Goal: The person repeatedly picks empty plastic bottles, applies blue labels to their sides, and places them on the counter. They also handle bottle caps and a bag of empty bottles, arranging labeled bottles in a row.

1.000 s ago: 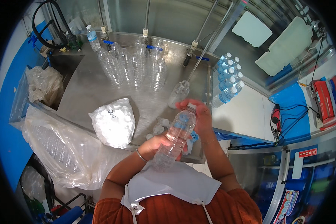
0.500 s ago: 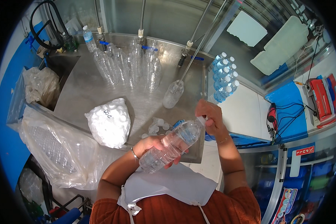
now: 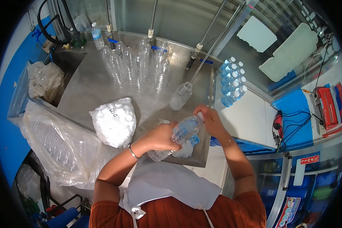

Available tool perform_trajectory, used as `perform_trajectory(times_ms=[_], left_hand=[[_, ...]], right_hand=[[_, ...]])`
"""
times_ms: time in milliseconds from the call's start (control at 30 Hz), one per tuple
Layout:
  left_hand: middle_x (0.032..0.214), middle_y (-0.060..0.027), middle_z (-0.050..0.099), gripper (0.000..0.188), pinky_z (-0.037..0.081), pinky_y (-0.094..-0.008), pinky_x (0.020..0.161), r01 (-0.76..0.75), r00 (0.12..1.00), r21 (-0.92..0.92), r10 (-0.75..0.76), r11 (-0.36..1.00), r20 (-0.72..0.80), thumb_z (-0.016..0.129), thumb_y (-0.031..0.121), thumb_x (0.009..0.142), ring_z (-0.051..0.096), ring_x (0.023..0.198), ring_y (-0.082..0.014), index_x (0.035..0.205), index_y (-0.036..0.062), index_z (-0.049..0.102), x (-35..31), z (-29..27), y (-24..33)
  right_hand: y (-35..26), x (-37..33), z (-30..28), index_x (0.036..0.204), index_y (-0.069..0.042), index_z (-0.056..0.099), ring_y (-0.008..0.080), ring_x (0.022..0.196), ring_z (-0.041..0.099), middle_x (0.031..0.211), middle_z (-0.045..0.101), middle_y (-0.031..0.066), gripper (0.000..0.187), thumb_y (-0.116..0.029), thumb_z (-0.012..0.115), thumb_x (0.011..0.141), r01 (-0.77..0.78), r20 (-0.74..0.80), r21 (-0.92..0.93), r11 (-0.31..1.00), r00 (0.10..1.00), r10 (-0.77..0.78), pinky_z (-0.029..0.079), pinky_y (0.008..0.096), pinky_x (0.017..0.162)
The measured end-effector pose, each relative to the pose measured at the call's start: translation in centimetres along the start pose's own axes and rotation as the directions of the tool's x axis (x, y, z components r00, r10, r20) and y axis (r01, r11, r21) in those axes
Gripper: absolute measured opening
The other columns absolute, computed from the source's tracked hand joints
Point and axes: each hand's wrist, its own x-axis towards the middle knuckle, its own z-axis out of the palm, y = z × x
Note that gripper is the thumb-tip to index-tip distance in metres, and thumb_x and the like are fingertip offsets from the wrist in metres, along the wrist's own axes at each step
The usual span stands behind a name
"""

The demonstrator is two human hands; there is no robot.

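Observation:
A clear ribbed plastic bottle (image 3: 186,128) is tilted over the counter's near edge, its neck toward the upper right. My left hand (image 3: 161,137) wraps round its middle, hiding part of it. At the neck, the fingers of my right hand (image 3: 210,121) pinch a white cap (image 3: 200,116). Just beneath the bottle lie pale loose caps (image 3: 183,151) and a small blue piece (image 3: 195,140). Left of my left hand sits a clear bag of white caps (image 3: 114,121). Beyond my hands, another clear bottle (image 3: 181,95) leans under a thin pipe.
Several clear bottles (image 3: 140,68) stand at the back of the steel counter (image 3: 79,97), below blue-handled taps. Capped, labelled bottles (image 3: 230,81) are grouped on the white surface at right. A large plastic sack of bottles (image 3: 60,148) leans at the left, beside the sink (image 3: 70,64).
My left hand has shifted its hold, from under the bottle to round its side. The bottle has moved slightly away from my body, and the right hand stays at its neck.

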Motion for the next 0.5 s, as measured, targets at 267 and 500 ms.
perform_trajectory(times_ms=[267, 500], left_hand=[[0.099, -0.0152, 0.066, 0.073, 0.059, -0.0375, 0.069, 0.361, 0.855, -0.906, 0.311, 0.220, 0.416, 0.080, 0.029, 0.065, 0.067, 0.083, -0.0244, 0.123, -0.0053, 0.051, -1.9, 0.1, 0.4], [0.094, -0.0213, 0.071, 0.073, 0.057, -0.0395, 0.075, 0.179, 0.984, 0.233, -0.175, 0.956, -0.037, 0.081, 0.030, 0.067, 0.071, 0.086, -0.0347, 0.121, -0.0073, 0.050, -0.8, 0.0, 2.3]], right_hand=[[-3.8, 0.4, -2.0, 0.086, -0.003, 0.060, 0.0245, 0.062, 0.053, 0.072, 0.057, 0.0100, 0.042, -0.036, 0.042, 0.103, 0.565, -0.004, -0.056, 0.823, 0.824, -0.566, 0.041, 0.0341, 0.058], [0.9, -0.2, 0.1, 0.085, -0.003, 0.059, 0.0249, 0.063, 0.058, 0.071, 0.063, 0.0081, 0.037, -0.033, 0.046, 0.102, -0.076, 0.045, -0.172, 0.982, 0.995, 0.085, 0.045, 0.0363, 0.062]])
